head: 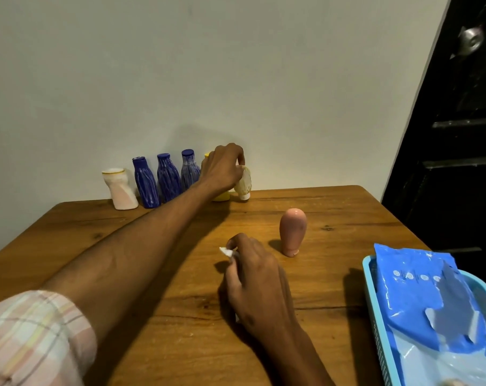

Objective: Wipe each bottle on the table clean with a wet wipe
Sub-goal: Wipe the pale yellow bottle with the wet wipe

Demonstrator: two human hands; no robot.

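Observation:
A row of bottles stands along the wall at the table's far edge: a white bottle (120, 189), three blue bottles (168, 178), a yellow bottle (221, 196) mostly hidden behind my left hand, and a cream bottle (244, 183) standing cap down. My left hand (222, 169) reaches across and grips the top of the cream bottle. A pink bottle (292, 231) stands alone, cap down, in the middle of the table. Just left of it my right hand (253, 271) rests on the wood and pinches a small crumpled wet wipe (226, 251).
A light blue basket (375, 316) at the near right corner holds a blue pack of wet wipes (420, 296). The wooden table (166, 316) ends at the wall behind the bottles. A dark door stands to the right.

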